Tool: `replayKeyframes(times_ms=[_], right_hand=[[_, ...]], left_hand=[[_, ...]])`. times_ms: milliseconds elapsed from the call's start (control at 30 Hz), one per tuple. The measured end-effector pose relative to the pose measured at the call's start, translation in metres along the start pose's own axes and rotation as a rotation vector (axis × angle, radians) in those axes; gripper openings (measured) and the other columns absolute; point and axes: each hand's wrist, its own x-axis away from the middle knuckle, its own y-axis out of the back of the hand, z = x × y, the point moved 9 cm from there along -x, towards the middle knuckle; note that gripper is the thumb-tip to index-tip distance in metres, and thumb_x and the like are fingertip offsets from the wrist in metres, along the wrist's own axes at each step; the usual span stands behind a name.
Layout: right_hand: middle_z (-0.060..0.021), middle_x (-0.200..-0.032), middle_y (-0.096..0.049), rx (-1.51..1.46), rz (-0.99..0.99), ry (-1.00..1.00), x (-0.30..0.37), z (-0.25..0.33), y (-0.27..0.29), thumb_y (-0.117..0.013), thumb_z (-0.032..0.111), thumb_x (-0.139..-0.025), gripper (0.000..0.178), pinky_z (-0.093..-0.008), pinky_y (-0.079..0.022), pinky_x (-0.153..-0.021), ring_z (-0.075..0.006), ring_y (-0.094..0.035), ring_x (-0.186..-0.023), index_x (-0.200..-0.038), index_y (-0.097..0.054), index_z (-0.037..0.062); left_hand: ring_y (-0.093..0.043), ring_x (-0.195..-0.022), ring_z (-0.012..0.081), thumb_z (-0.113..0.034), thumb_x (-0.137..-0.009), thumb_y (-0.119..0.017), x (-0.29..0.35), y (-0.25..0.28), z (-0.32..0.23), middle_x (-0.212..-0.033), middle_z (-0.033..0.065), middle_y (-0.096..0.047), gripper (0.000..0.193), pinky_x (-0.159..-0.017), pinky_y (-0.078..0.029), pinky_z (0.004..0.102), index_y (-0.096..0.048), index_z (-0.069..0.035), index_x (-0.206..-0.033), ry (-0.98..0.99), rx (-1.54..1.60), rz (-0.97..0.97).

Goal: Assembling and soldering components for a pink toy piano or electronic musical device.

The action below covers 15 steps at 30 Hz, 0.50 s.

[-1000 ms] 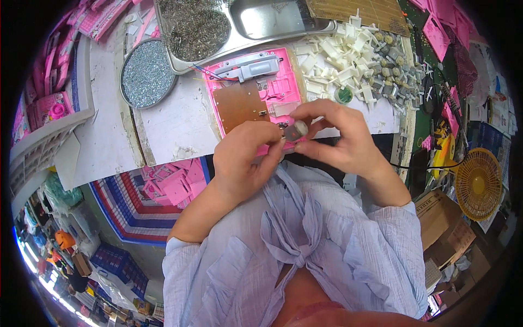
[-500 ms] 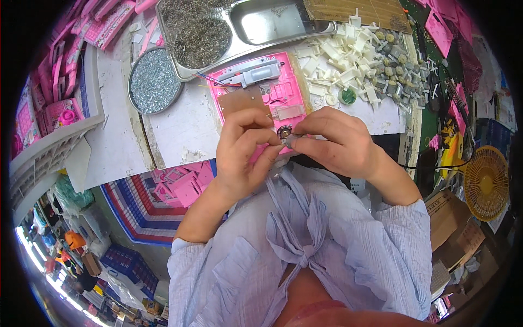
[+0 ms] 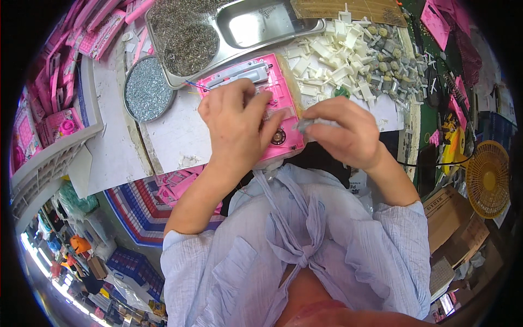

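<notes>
A pink plastic casing (image 3: 296, 143) lies in front of me on the table, with wires and a long grey part (image 3: 239, 75) along its far edge. Near its close edge sits a round dark speaker-like part (image 3: 278, 136). My left hand (image 3: 235, 121) rests over the casing, thumb and index finger apart, and covers much of its left and middle. Just off the casing's right edge, my right hand (image 3: 347, 132) pinches a small grey piece (image 3: 303, 125); its exact kind is unclear.
Loose white plastic parts (image 3: 321, 68) and grey parts (image 3: 389, 65) are heaped at the far right, with a green round item (image 3: 342, 92) beside them. Small screws fill a round dish (image 3: 148, 90). A metal tray (image 3: 231, 49) stands behind. Pink casings crowd the left.
My left hand has moved up onto the casing, hiding the brown board. The right hand has drawn away to the right with the grey piece, leaving the round part uncovered.
</notes>
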Motion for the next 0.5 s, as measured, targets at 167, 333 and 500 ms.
replayKeyframes(times_ms=[167,333,500], right_hand=[[-0.0127,-0.100,-0.073,0.013,-0.109,-0.099,-0.013,-0.023,0.013,-0.081,0.002,-0.074,0.033,-0.0348,-0.056,-0.067,-0.0301,-0.071,-0.081,-0.105,-0.071,0.0051],[-0.0100,-0.102,-0.073,0.009,-0.073,-0.224,-0.022,-0.045,-0.019,-0.083,0.010,-0.075,0.033,-0.0369,-0.055,-0.078,-0.0285,-0.069,-0.090,-0.106,-0.071,0.0056],[-0.0070,-0.121,-0.067,0.147,-0.013,-0.211,-0.028,-0.051,-0.038,-0.083,0.016,-0.074,0.030,-0.0439,-0.042,-0.100,-0.0342,-0.050,-0.116,-0.102,-0.074,0.0100]], left_hand=[[-0.056,-0.098,0.0254,-0.017,-0.072,-0.078,0.010,-0.003,-0.008,-0.100,0.0021,-0.062,0.019,-0.090,-0.037,0.0427,-0.073,-0.014,-0.091,-0.181,0.030,0.028],[-0.057,-0.108,0.0282,-0.017,-0.070,-0.077,0.040,0.004,0.001,-0.113,0.0062,-0.064,0.025,-0.095,-0.039,0.0461,-0.074,-0.013,-0.095,-0.213,0.060,0.078],[-0.055,-0.119,0.0310,-0.021,-0.075,-0.078,0.028,0.031,0.023,-0.121,0.0103,-0.063,0.029,-0.102,-0.035,0.0483,-0.073,-0.011,-0.103,-0.116,0.152,-0.052]])
